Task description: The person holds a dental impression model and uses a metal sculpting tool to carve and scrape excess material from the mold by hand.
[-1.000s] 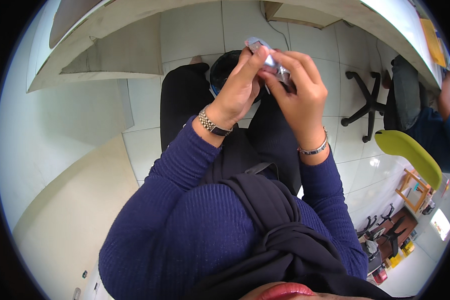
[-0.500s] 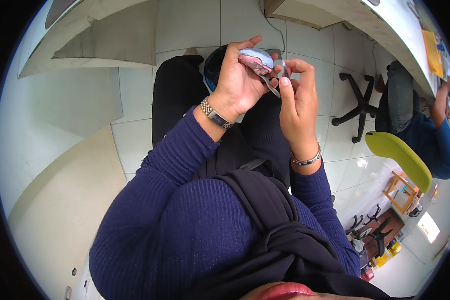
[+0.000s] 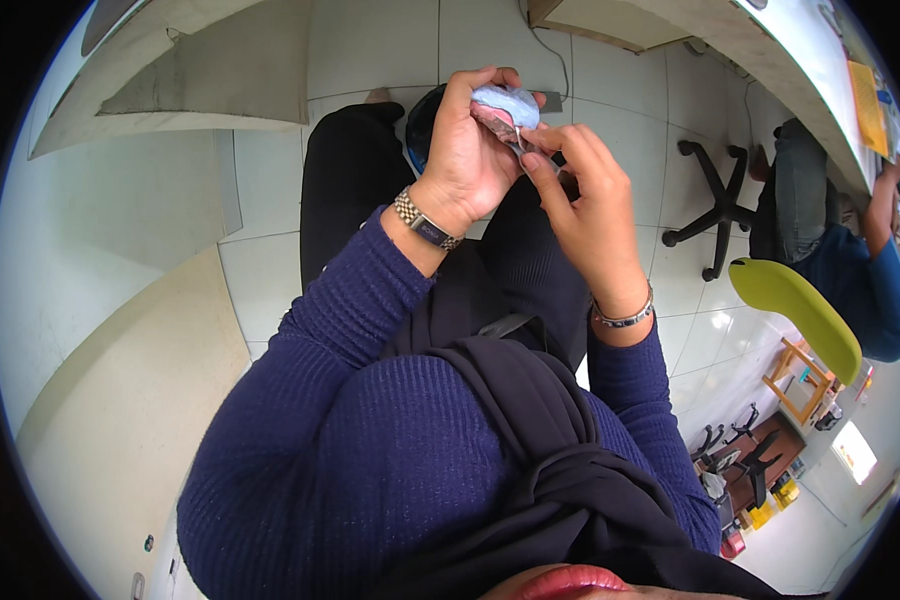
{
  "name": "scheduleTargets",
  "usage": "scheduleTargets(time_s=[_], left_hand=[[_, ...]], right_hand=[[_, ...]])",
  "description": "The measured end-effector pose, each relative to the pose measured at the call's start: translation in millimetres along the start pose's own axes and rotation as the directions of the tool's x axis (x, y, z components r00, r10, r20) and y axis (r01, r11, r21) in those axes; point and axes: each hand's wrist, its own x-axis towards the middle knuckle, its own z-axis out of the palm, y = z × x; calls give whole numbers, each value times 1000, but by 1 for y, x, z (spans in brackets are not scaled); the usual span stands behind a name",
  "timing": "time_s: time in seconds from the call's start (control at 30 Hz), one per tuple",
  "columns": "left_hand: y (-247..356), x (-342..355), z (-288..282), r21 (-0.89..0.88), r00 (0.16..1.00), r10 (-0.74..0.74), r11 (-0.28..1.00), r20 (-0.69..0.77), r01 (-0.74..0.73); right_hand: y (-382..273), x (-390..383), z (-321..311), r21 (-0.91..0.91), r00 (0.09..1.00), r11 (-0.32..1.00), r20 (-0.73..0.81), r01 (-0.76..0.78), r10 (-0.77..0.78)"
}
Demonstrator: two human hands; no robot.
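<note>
A small soft pouch-like thing (image 3: pixel 506 107), light blue on top with pink and patterned cloth below, lies in my left hand (image 3: pixel 470 150). The fingers and thumb of that hand curl round it from the left and behind. Against its lower right edge, my right hand (image 3: pixel 582 185) pinches with thumb and forefinger. A thin pale piece (image 3: pixel 519 138) shows at the pouch's edge beside those fingertips; I cannot make out what it is. The rest of what the right fingers hold is hidden. Both hands are raised above my lap.
A dark round thing with a blue rim (image 3: pixel 417 150) stands behind my left hand. Pale desk panels (image 3: pixel 120 200) rise on the left. To the right are a black chair base (image 3: pixel 715 215), a lime-green chair back (image 3: pixel 800 310) and a seated person in blue (image 3: pixel 850 290). A cable (image 3: pixel 555 62) runs across the tiled floor.
My right hand has moved left and its fingertips now meet the pouch's edge. The small white-tipped thing and grey strap seen before are mostly hidden. The left hand has shifted slightly.
</note>
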Motion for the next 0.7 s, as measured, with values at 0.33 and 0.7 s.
scheduleTargets(time_s=[0.33, 0.7], left_hand=[[0, 0, 0, 4, 1000, -5, 1000, 13, 5], [0, -2, -2, -20, 999, -28, 999, 47, 29]], right_hand=[[7, -3, 17, -237, 952, 953, -194, 189, -237], [16, -5, 33, -273, 888, 934, -333, 229, -315]])
